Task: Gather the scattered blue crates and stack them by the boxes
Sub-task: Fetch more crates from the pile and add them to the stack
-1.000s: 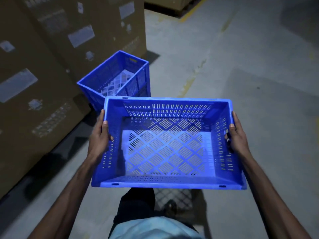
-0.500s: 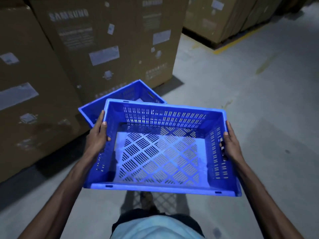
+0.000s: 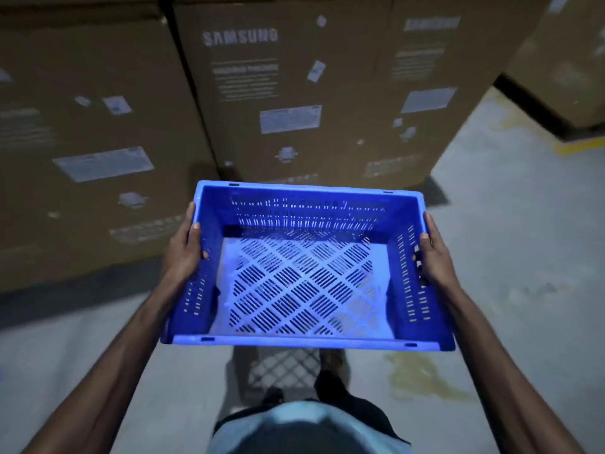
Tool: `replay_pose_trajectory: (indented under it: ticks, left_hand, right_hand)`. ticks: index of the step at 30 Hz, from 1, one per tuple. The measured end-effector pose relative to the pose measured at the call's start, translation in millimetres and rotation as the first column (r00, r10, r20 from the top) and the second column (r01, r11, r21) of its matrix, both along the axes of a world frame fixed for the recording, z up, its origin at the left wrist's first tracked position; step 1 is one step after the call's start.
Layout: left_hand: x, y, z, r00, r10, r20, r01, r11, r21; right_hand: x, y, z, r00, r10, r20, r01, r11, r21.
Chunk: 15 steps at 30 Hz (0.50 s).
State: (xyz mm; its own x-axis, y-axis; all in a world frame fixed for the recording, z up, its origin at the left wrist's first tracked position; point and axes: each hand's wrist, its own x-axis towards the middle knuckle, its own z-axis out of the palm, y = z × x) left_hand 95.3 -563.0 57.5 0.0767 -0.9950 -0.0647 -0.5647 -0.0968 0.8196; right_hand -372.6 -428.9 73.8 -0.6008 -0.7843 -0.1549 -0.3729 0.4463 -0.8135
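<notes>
Swung round toward the Samsung cardboard boxes (image 3: 288,93), the blue crate (image 3: 301,283) hangs near them, left grip (image 3: 183,257) and right grip (image 3: 435,260) clasping its ends; lower it level onto the second crate, probably hidden beneath.

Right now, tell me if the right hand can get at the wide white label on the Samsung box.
Probably not: the right hand grips the blue crate, and the crate lies between it and the label.
</notes>
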Motion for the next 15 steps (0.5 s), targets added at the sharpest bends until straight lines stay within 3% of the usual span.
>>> replay_pose_trajectory:
  ticks: [9, 15]
  left_hand:
    - [-4.8, -25.6, -9.4, 0.948, 0.303, 0.096, -0.303, 0.953, -0.017]
    - [5.8, -52.1, -17.9, 0.923, 0.380, 0.064, -0.381, 0.925, -0.001]
  right_hand:
    - [-24.8, -169.8, -9.4, 0.945, 0.326, 0.006, -0.326, 0.945, 0.019]
    - [-14.8, -236.5, -23.6, 0.923, 0.383, 0.040, -0.385, 0.922, 0.046]
